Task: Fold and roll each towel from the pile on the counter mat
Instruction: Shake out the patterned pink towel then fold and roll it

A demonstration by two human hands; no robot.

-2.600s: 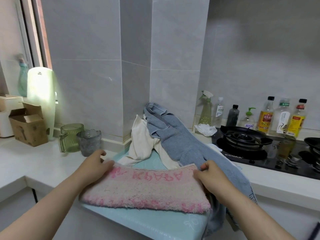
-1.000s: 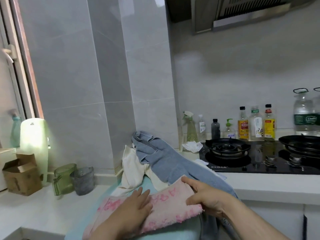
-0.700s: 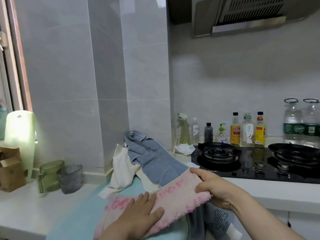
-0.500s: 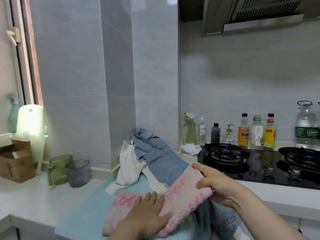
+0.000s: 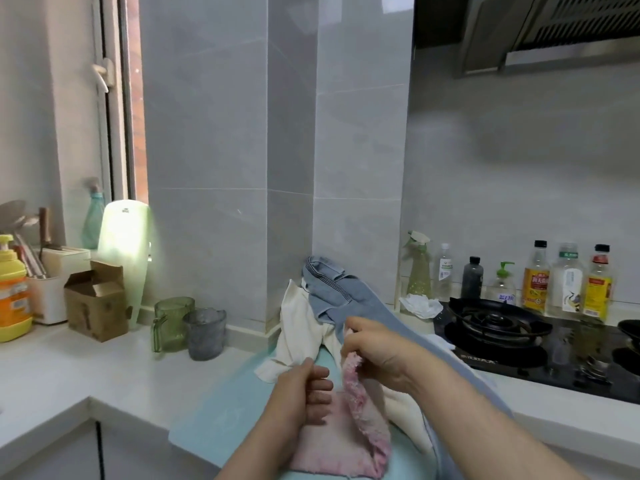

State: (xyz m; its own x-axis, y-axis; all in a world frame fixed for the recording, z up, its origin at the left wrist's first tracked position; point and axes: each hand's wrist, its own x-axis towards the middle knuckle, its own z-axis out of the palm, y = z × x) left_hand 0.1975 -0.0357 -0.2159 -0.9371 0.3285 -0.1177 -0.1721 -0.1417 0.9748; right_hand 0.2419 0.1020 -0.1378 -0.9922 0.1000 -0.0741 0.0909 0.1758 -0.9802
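Note:
A pink towel [image 5: 341, 441] lies on the pale teal counter mat [image 5: 221, 407], with its right half lifted and folded over toward the left. My right hand [image 5: 377, 348] grips that raised fluffy edge. My left hand [image 5: 299, 393] rests flat on the lower left part of the same towel, fingers pointing right. Behind them sits the pile: a cream towel [image 5: 298, 327] and a blue-grey towel [image 5: 346, 296] draped against the wall corner and trailing down past my right forearm.
A green glass mug [image 5: 171, 322] and a grey cup [image 5: 204, 332] stand left of the mat, near a cardboard box [image 5: 97, 299]. A gas stove [image 5: 498, 323] with bottles [image 5: 568, 278] behind it lies to the right. The counter edge runs close in front.
My right hand has lifted the towel's right end and carried it leftward over the rest. My left hand shifted onto the towel's middle. The camera tilted upward.

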